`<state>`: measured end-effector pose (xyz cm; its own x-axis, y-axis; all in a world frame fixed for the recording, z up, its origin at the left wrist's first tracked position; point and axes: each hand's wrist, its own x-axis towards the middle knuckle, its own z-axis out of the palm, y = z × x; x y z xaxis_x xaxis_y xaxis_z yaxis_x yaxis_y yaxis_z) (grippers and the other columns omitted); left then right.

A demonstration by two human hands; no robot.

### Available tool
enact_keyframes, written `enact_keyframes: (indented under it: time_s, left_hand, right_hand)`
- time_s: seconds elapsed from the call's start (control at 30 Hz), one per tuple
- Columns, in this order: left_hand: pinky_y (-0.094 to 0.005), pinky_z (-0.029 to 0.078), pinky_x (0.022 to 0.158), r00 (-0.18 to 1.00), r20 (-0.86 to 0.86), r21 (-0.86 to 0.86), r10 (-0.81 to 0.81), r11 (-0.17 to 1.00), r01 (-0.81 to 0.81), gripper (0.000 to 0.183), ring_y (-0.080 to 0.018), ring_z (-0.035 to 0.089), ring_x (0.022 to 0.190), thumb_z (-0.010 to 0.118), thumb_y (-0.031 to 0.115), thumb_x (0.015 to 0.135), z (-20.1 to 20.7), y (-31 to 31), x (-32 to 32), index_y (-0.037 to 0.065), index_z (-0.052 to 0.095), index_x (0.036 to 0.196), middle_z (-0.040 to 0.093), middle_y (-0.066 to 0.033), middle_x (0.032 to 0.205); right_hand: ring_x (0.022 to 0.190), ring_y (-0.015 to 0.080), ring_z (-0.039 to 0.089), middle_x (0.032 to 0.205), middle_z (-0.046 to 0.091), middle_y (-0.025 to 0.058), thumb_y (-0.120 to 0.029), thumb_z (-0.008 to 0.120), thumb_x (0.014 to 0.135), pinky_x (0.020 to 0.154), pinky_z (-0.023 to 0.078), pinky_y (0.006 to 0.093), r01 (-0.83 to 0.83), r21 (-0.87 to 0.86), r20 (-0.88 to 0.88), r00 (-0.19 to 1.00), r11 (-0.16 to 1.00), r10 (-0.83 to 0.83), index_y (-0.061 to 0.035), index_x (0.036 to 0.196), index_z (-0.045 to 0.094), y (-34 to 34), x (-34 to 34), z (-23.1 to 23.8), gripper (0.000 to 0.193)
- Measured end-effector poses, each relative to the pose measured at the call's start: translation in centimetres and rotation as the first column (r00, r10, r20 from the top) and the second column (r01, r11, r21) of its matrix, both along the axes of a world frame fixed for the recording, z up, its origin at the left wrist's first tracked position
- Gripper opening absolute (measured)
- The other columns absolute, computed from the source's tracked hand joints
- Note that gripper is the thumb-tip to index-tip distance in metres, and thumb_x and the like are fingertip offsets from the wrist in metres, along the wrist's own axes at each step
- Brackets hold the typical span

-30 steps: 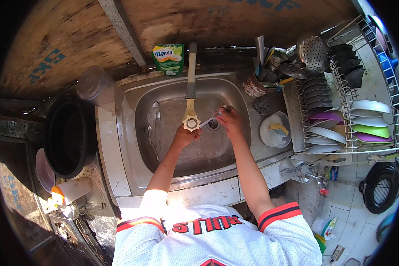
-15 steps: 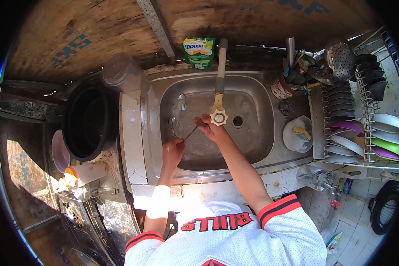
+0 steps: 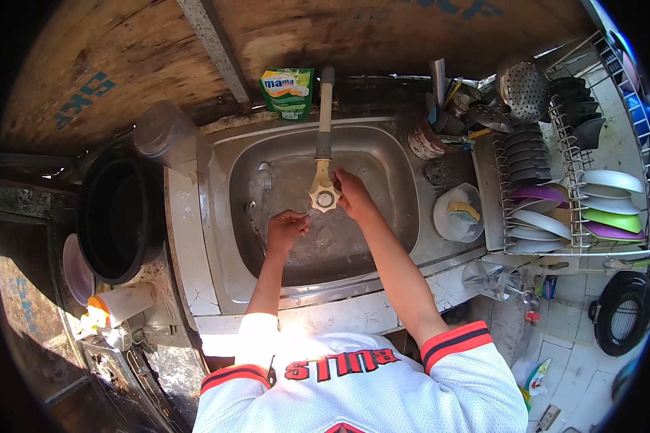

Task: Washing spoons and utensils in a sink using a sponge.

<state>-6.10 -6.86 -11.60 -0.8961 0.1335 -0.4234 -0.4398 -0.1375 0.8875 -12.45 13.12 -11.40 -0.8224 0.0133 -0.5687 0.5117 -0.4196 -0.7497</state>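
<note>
Cream tap [image 3: 323,196] now has right hand [image 3: 352,195] at right, perhaps touching.

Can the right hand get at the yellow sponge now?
Probably yes: the sponge lies in a whitish bowl right of the sink, with nothing visible standing between it and the right hand.

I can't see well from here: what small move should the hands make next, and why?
Probably draw the left hand slightly toward the body, over the sink and away from the tap. The tap partly hides the gap between it and the right hand, so I can't tell what either holds.
</note>
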Motion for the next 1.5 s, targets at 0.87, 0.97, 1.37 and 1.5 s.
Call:
enact_keyframes:
  time_s: [0.87,0.97,1.37,1.5]
  left_hand:
    - [-0.0358,0.055,0.087,0.938,0.335,0.479,-0.091,0.874,-0.086,0.022,-0.0282,0.063,0.095,0.050,-0.008,0.087,0.9,4.2,-2.6,-0.010,0.055,0.108,0.060,-0.0188,0.106]
    - [-0.0368,0.053,0.090,0.922,0.386,0.528,-0.013,0.823,-0.209,0.026,-0.0283,0.061,0.102,0.049,-0.007,0.088,0.4,5.6,-3.3,-0.010,0.051,0.114,0.058,-0.0187,0.111]
    - [-0.0258,0.050,0.068,0.992,-0.022,-0.347,-0.122,0.932,0.107,0.017,-0.0143,0.064,0.075,0.072,0.007,0.072,-1.6,-2.4,0.1,-0.001,0.066,0.085,0.068,-0.0098,0.082]
    - [-0.0325,0.052,0.074,0.926,-0.249,-0.678,-0.283,0.734,0.042,0.019,-0.0235,0.066,0.080,0.070,0.009,0.071,0.8,-1.7,0.4,0.001,0.066,0.088,0.067,-0.0151,0.086]
  right_hand:
    - [0.065,0.0186,0.066,0.095,0.063,0.0107,-0.015,0.056,0.092,0.055,0.055,0.0262,-0.261,0.431,-0.063,0.946,0.864,0.317,0.0020,0.113,0.058,8.1,4.5,8.7,0.027]
    - [0.067,0.0164,0.065,0.094,0.063,0.0095,-0.015,0.056,0.092,0.056,0.054,0.0259,-0.191,0.315,-0.153,0.957,0.930,0.248,0.0034,0.113,0.056,9.1,4.9,8.5,0.027]
    - [0.063,0.0110,0.065,0.070,0.065,0.0084,-0.011,0.056,0.091,0.055,0.049,0.0242,0.345,0.749,-0.495,0.859,0.565,0.132,-0.0015,0.100,0.062,9.4,7.3,16.2,0.015]
    - [0.065,0.0107,0.063,0.073,0.064,0.0048,-0.009,0.056,0.090,0.057,0.049,0.0232,0.244,0.826,-0.384,0.903,0.508,0.191,-0.0025,0.101,0.063,11.8,9.7,15.1,0.014]
